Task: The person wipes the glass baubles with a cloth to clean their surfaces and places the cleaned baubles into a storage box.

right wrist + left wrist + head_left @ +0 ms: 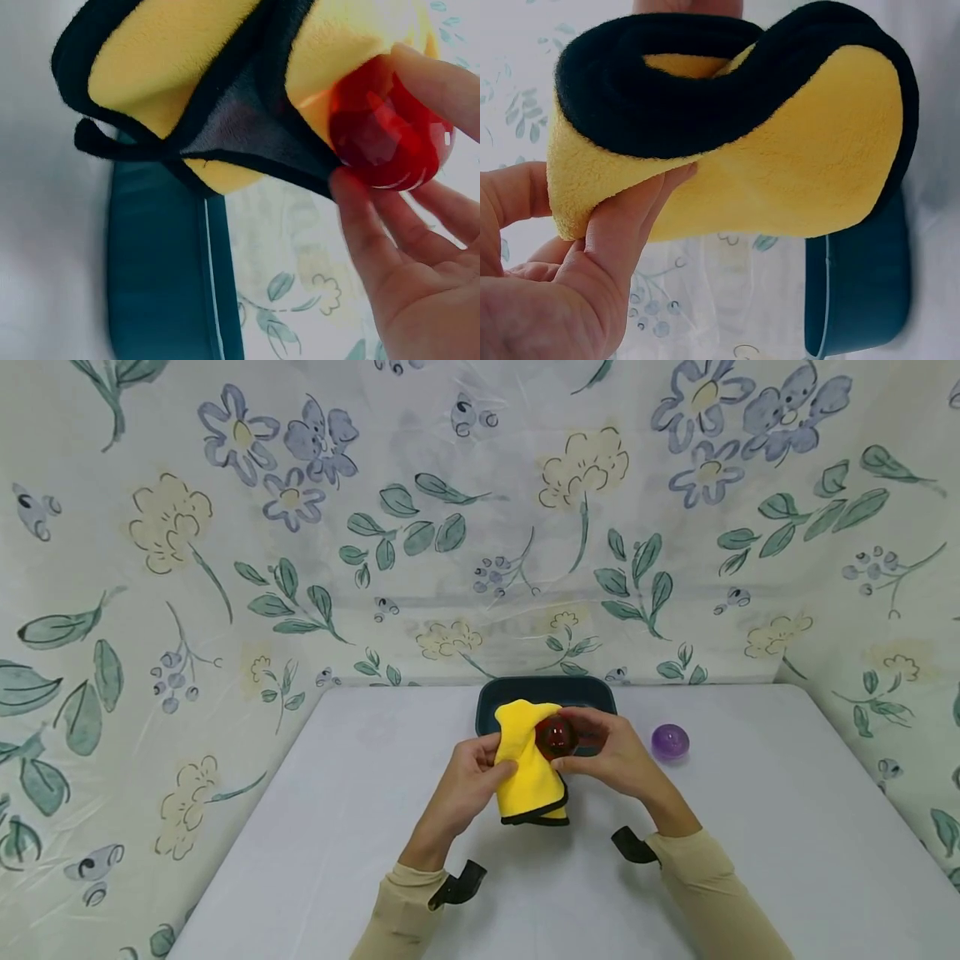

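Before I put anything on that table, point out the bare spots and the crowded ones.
Bare: the white tabletop between its left edge and the left sleeve, and from the purple ball and right sleeve to the right edge. Crowded: around the dark teal bin, where left fingers hold the yellow cloth and right fingers the red ball.

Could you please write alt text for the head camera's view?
A person's left hand holds a yellow cloth with black edging while the right hand holds a red ball beside it. Behind them sits a dark teal container; a purple ball lies to the right on the white table, before a floral backdrop.
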Action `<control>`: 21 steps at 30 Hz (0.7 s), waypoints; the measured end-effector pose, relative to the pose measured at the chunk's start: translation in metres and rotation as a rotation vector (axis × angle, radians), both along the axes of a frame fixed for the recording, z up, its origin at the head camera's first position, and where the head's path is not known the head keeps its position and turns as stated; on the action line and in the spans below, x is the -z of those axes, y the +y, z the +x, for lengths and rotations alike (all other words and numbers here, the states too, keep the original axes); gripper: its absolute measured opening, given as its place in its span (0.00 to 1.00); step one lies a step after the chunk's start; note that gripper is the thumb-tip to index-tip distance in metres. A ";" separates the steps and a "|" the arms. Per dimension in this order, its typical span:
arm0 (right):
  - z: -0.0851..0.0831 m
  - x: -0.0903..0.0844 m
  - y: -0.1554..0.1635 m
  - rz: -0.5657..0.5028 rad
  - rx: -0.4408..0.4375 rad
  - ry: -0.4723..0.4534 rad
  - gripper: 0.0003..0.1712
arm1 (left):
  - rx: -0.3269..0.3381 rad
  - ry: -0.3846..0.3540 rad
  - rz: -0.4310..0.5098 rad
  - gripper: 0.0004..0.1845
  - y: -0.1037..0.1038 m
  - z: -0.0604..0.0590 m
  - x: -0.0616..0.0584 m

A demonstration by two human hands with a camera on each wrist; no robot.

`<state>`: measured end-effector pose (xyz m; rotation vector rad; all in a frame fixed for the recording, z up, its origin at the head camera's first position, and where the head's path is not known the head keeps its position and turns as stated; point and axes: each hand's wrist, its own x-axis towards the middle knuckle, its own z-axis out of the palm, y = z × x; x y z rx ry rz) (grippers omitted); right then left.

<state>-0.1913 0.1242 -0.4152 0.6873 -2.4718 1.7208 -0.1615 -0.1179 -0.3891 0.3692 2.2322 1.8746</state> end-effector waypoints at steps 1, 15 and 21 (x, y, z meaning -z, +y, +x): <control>0.000 0.000 0.000 0.003 -0.004 -0.004 0.39 | 0.000 0.003 0.003 0.24 0.000 0.000 0.000; 0.000 0.003 -0.001 0.019 -0.088 -0.115 0.39 | -0.017 0.003 0.019 0.24 -0.002 0.000 -0.003; 0.001 0.001 -0.001 0.036 -0.128 -0.115 0.40 | -0.034 0.012 0.015 0.25 -0.003 -0.001 -0.004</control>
